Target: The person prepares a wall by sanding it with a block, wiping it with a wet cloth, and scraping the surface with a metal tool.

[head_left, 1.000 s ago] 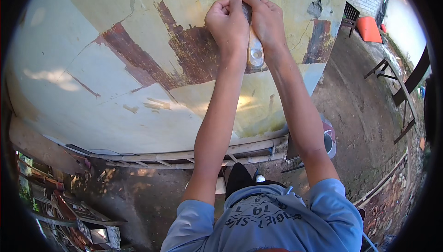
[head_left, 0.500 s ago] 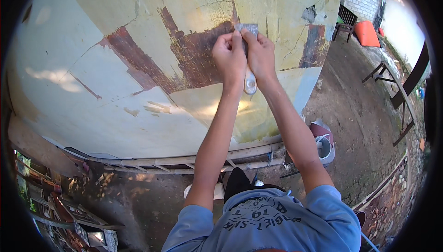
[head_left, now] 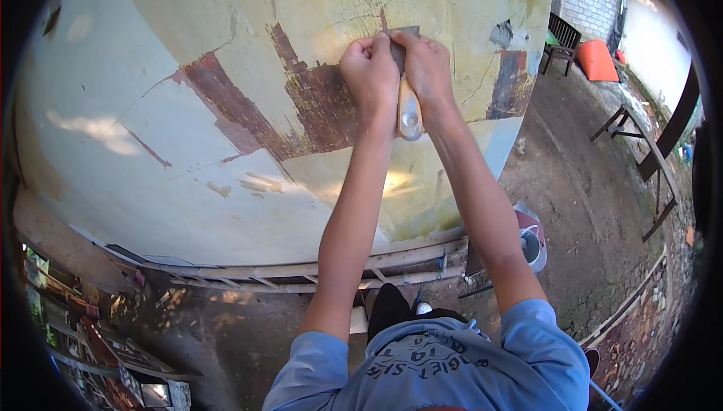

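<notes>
A scraper [head_left: 409, 110] with a flat grey metal blade and a pale wooden handle is pressed against the peeling wall [head_left: 248, 95], near the upper middle of the view, with its handle pointing down toward me. My left hand [head_left: 370, 80] grips it from the left, thumb on the blade, fingers curled. My right hand [head_left: 428, 76] grips it from the right in the same way. The wall around the blade shows yellowish, cracked paint, with dark reddish-brown bare patches to the left and right. The blade's edge is partly covered by my fingers.
A horizontal bamboo ladder [head_left: 248, 275] runs along the wall's foot. A bucket [head_left: 533, 249] stands by my right forearm. To the right are a wooden bench [head_left: 561, 46], an orange object [head_left: 599, 61] and dark frames [head_left: 640, 136]. Piled timber and debris [head_left: 105, 351] lie at the lower left.
Both hands and the scraper first moved down the wall from the top edge, then slightly back up in the last half second. The grip stays much the same.
</notes>
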